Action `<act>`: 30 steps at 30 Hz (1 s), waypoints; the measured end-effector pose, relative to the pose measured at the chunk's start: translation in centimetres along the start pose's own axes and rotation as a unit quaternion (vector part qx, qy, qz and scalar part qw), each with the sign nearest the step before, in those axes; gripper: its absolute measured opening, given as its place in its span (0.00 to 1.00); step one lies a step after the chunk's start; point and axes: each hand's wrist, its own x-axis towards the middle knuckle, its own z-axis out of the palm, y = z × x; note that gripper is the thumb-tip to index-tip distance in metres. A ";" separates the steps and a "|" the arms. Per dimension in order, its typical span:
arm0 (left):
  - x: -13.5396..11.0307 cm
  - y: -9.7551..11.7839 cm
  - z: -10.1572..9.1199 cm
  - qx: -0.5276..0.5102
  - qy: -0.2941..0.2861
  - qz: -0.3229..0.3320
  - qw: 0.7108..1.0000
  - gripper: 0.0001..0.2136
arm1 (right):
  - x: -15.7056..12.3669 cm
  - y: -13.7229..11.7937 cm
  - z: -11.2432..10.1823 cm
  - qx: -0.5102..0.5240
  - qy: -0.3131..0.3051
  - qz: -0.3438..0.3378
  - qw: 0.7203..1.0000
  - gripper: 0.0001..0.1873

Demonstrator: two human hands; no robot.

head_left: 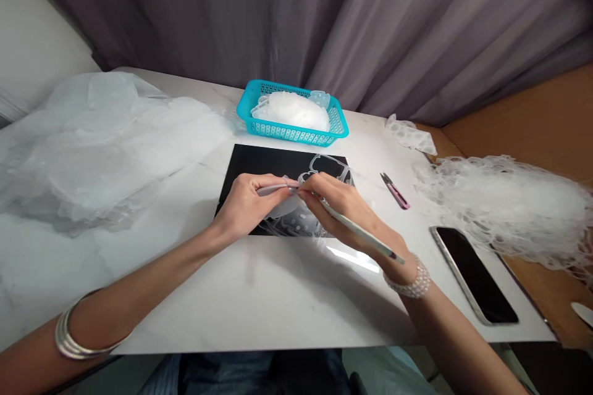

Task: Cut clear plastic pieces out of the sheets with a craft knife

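Both hands meet over a black mat [259,163] on the white table. My left hand [248,200] is closed, pinching a thin pale strip or tool [278,187] at its fingertips. My right hand [340,200] is closed around a slim white pen-like tool [365,236] that slants back over the wrist. Its tip meets the left fingertips. Under the hands lies a clear plastic moulded piece [327,166], partly hidden by the fingers.
A turquoise basket [259,126] with clear plastic pieces stands behind the mat. Pink snips [395,191] and a dark phone [475,274] lie to the right. Heaps of clear plastic sit at left [102,136] and right [504,203]. A grey curtain hangs behind.
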 end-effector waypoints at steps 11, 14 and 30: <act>0.4 -0.2 -0.2 -0.098 -0.007 -0.105 0.990 0.11 | 0.7 0.9 -0.8 0.071 0.068 0.157 0.983 0.19; 0.3 0.0 -0.1 -0.089 -0.007 -0.095 0.992 0.11 | 1.3 0.9 -0.2 0.098 0.029 0.161 0.982 0.14; 0.0 0.3 0.1 -0.014 -0.024 -0.027 0.999 0.13 | 2.0 -1.0 0.4 -0.027 0.032 0.148 0.988 0.08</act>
